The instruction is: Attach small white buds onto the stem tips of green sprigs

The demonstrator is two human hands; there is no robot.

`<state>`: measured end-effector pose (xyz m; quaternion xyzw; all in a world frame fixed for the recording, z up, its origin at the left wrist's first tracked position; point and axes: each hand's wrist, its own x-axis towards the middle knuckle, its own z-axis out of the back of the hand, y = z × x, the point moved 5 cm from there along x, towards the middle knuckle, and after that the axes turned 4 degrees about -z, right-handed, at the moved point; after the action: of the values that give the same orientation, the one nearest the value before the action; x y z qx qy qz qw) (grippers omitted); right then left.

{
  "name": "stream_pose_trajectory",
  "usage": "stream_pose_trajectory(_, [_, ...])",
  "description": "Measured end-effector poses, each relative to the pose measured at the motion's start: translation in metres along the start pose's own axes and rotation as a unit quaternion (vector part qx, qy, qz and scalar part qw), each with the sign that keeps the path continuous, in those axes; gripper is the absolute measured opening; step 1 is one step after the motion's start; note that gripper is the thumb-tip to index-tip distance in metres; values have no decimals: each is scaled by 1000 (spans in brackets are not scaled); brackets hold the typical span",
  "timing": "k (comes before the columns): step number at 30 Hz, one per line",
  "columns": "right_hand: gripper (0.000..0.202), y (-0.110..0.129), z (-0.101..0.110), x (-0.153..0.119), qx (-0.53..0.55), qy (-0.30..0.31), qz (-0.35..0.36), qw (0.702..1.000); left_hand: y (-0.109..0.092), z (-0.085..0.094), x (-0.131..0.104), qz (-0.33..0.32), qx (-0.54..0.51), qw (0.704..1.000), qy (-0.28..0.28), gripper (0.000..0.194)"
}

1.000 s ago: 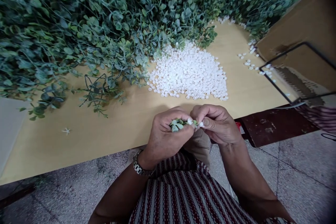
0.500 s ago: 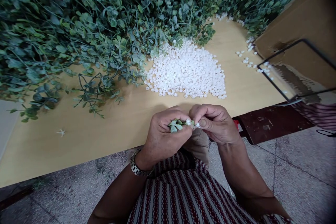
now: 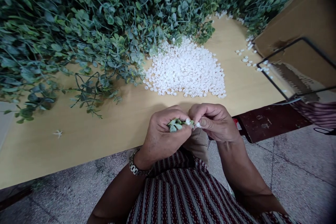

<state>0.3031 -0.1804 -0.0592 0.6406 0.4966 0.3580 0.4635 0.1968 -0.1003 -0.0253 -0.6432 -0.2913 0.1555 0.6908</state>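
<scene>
My left hand point(image 3: 166, 134) is closed around a small sprig of artificial green leaves point(image 3: 174, 125), with a white bead-like piece point(image 3: 188, 121) showing at its fingertips. Close against it, my right hand point(image 3: 219, 122) pinches another small white piece point(image 3: 197, 125) between thumb and forefinger, at the end of the sprig. Both hands are held together just over the table's near edge. Beyond them lies a heap of small white pieces point(image 3: 186, 71) on the tabletop point(image 3: 126, 119). The fingers hide most of the stem.
A mass of artificial greenery point(image 3: 105, 17) covers the back of the table, with loose sprigs point(image 3: 88, 92) trailing forward. At the right stand a torn cardboard box point(image 3: 296, 24) and a black wire frame point(image 3: 271, 84). A small white star-shaped bit point(image 3: 58, 133) lies at the left.
The view has shifted very slightly. Both hands keep the same grip on the sprig and the white pieces, with hardly any movement.
</scene>
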Motion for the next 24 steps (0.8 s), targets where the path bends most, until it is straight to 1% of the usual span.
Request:
stream_pose_trajectory(6, [8, 0, 1, -1, -29, -8, 8, 1000, 0, 0, 0, -16, 12, 1000, 4, 15])
stream_pose_trajectory(13, [4, 6, -2, -2, -87, -4, 49, 995, -2, 1, 0, -34, 44, 998, 10, 17])
stream_pose_trajectory(16, [4, 4, 0, -3, -79, -6, 45, 996, -3, 0, 1, -34, 43, 998, 12, 17])
stream_pose_trajectory(20, [5, 2, 3, -2, -36, -3, 35, 999, -3, 0, 2, -28, 30, 999, 7, 17])
stream_pose_trajectory(24, [5, 2, 2, -1, -16, 7, 42, 999, -1, -1, 2, -32, 18, 999, 11, 16])
